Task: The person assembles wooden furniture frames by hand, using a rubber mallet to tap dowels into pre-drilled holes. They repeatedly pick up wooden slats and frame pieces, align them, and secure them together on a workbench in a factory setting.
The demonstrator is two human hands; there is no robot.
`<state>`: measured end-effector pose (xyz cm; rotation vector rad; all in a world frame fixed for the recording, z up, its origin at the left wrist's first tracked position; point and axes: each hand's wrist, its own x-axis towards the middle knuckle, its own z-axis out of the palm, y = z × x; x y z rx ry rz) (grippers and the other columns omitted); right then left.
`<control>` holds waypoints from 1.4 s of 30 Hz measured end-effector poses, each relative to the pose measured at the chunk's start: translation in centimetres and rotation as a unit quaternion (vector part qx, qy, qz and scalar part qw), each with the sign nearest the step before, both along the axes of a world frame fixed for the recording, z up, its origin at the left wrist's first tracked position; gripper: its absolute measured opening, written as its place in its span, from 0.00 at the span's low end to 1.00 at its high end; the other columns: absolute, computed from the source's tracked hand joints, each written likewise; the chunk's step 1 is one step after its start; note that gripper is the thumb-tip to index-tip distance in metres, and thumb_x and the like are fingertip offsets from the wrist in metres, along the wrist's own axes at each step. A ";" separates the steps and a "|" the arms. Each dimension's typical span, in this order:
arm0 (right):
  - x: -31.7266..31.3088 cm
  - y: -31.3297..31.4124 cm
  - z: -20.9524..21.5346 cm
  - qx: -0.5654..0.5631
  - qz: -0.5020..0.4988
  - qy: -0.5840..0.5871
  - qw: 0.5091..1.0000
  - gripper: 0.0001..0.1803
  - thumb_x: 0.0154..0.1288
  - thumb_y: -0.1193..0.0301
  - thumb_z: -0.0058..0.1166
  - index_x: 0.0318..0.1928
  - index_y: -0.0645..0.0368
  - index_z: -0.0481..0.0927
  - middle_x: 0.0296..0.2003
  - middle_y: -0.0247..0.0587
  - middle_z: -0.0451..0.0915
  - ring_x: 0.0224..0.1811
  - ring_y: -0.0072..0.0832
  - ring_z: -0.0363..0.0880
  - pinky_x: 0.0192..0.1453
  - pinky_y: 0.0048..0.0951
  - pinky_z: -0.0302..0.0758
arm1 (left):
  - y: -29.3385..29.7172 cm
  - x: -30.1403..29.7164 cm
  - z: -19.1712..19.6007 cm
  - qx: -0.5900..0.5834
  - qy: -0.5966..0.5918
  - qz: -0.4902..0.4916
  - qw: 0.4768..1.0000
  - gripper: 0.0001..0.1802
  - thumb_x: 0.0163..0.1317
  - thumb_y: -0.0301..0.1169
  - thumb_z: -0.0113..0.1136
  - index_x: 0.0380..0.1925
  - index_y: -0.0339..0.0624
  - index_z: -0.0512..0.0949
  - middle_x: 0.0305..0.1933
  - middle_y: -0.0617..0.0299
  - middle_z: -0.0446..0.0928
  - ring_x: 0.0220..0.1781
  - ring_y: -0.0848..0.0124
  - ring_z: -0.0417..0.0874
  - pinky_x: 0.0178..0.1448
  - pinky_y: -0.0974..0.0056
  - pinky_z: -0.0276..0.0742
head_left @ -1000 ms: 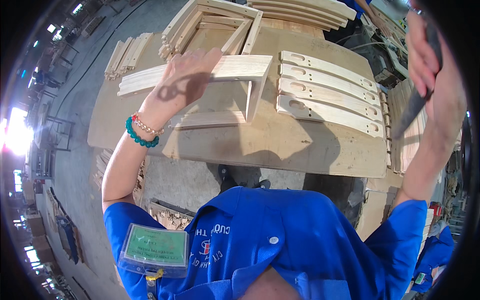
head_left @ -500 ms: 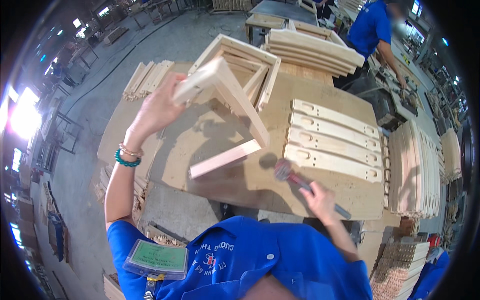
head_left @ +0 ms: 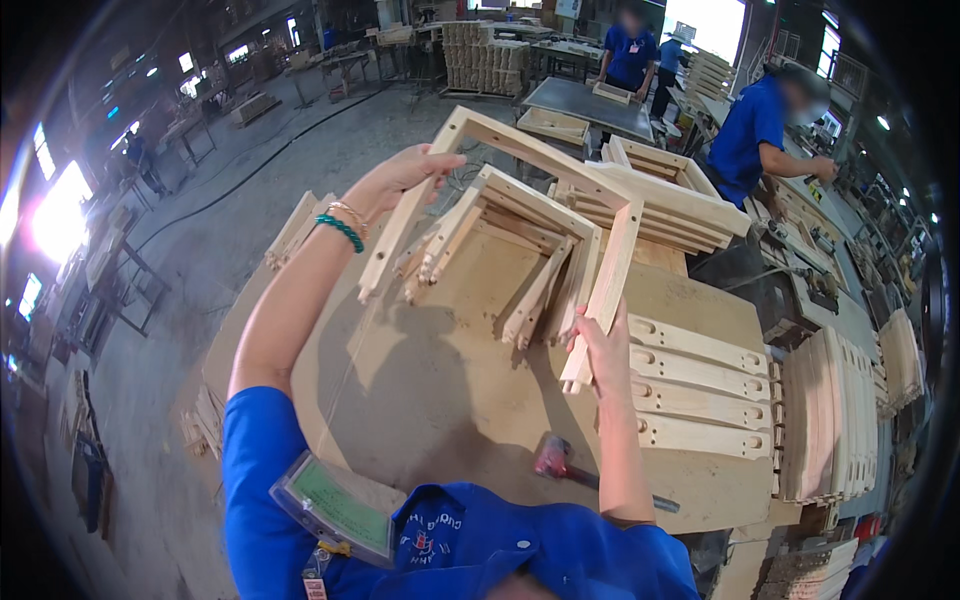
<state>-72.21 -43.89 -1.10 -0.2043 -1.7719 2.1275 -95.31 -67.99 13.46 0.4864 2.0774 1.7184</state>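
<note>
Raised over the table is a U-shaped wooden frame [head_left: 540, 152], made of a long rail with a leg at each end. My left hand [head_left: 405, 180] is closed around its left leg, a little below the corner. The right leg is gripped near its lower end by my right hand [head_left: 603, 345]. Behind and below it, several similar wooden frames [head_left: 540, 207] stand nested together on the table. A red-headed hammer [head_left: 552, 457] lies on the tabletop by my right forearm, which hides part of its handle.
Slotted wooden slats [head_left: 700, 390] lie side by side on the cardboard-covered table [head_left: 420, 390]. Upright boards [head_left: 825, 410] are stacked at the right. More curved boards [head_left: 690, 215] are piled at the back. A co-worker in blue [head_left: 745, 140] stands at the far right; others are farther off.
The frame has been lifted away from me and turned so its legs point toward me. My right hand has let go of the hammer, now on the table, and taken hold of the frame.
</note>
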 end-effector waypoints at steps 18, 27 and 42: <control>-14.1 7.7 -12.4 0.252 -0.126 -0.081 0.956 0.42 0.57 0.70 0.54 0.70 0.70 0.53 0.70 0.59 0.55 0.75 0.45 0.51 0.76 0.35 0.48 | 4.8 -13.2 -14.7 0.251 -0.014 -0.171 0.953 0.26 0.69 0.31 0.52 0.64 0.35 0.61 0.61 0.60 0.71 0.59 0.75 0.74 0.61 0.67 0.73; -16.2 3.9 -10.1 0.244 -0.108 -0.091 0.959 0.44 0.57 0.75 0.54 0.71 0.69 0.49 0.64 0.54 0.63 0.64 0.36 0.65 0.67 0.31 0.63 | 1.1 -15.5 -16.7 0.206 0.015 -0.049 0.977 0.28 0.70 0.35 0.53 0.65 0.34 0.60 0.62 0.58 0.70 0.61 0.74 0.73 0.63 0.68 0.71; 2.9 0.7 -10.3 0.373 -0.191 -0.136 0.898 0.31 0.63 0.60 0.51 0.64 0.61 0.65 0.57 0.60 0.69 0.63 0.51 0.66 0.67 0.44 0.65 | 1.1 -2.7 -18.8 0.123 0.120 0.044 0.984 0.20 0.71 0.38 0.48 0.55 0.35 0.71 0.46 0.58 0.78 0.47 0.73 0.78 0.53 0.67 0.75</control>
